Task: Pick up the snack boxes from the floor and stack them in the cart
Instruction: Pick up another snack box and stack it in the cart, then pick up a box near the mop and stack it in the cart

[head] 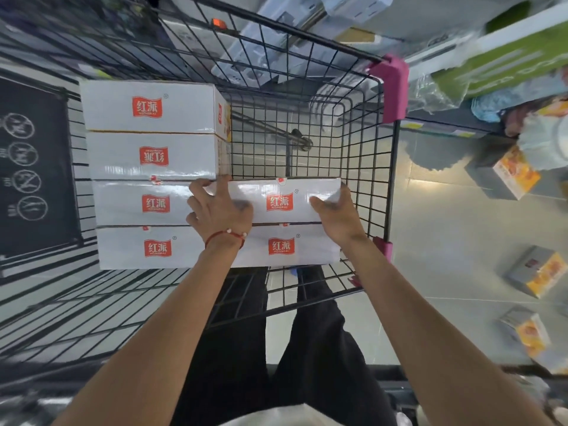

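A black wire cart (341,142) holds several white snack boxes with red logos, laid flat in a left column (153,155) and a right column. The top right-hand box (282,201) lies on another white box (282,247). My left hand (219,206) grips that top box at its left end, fingers curled over the far edge. At the box's right end my right hand (335,210) holds it, with the fingers wrapped round the corner. More snack boxes lie on the floor to the right: an orange one (516,176), a second one (538,272) and a third one (528,330).
The cart has pink corner guards (390,87) and a dark sign panel (33,167) on its left side. Shelves with green and other packages (507,63) stand at the upper right. The cart's far right part shows bare wire floor. My legs stand behind the cart.
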The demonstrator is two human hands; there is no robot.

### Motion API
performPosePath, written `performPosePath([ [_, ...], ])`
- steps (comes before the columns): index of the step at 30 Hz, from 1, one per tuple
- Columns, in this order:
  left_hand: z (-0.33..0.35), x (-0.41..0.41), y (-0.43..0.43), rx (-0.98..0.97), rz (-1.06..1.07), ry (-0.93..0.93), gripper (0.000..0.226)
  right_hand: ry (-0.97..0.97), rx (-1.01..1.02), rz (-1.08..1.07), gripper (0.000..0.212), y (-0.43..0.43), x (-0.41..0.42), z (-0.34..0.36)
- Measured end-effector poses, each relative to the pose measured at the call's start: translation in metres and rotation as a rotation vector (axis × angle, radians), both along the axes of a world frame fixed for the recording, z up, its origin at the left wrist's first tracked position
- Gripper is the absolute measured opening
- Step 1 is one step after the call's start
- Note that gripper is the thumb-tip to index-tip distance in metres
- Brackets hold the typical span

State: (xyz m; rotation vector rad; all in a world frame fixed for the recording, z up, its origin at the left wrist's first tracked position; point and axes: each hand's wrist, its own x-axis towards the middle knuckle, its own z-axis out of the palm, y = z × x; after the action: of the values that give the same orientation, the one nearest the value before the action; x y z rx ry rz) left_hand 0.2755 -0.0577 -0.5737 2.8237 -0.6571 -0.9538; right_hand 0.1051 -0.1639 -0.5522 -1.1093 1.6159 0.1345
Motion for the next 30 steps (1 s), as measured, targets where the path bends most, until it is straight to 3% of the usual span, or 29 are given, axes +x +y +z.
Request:
performPosePath([
  [4,0.023,-0.010,0.003,-0.029,0.008,0.106,0.060,-0.013,-0.061,-0.042,0.055,0.017,-0.017,0.025],
  [11,0.074,-0.042,0.009,-0.204,0.016,0.297,0.046,-0.174,-0.171,-0.240,0.022,0.051,-0.052,0.080],
  [15,0.103,-0.074,0.009,-0.285,-0.032,0.355,0.044,-0.227,-0.275,-0.270,0.026,0.071,-0.081,0.104],
  [21,0.151,-0.142,0.019,-0.440,-0.124,0.426,0.036,-0.375,-0.333,-0.490,0.015,0.106,-0.146,0.139],
  [27,0.186,-0.232,0.031,-0.515,-0.280,0.471,0.028,-0.399,-0.368,-0.657,0.021,0.148,-0.227,0.164],
  [30,0.198,-0.284,0.034,-0.518,-0.426,0.491,0.035,-0.393,-0.403,-0.744,0.021,0.168,-0.271,0.175],
])
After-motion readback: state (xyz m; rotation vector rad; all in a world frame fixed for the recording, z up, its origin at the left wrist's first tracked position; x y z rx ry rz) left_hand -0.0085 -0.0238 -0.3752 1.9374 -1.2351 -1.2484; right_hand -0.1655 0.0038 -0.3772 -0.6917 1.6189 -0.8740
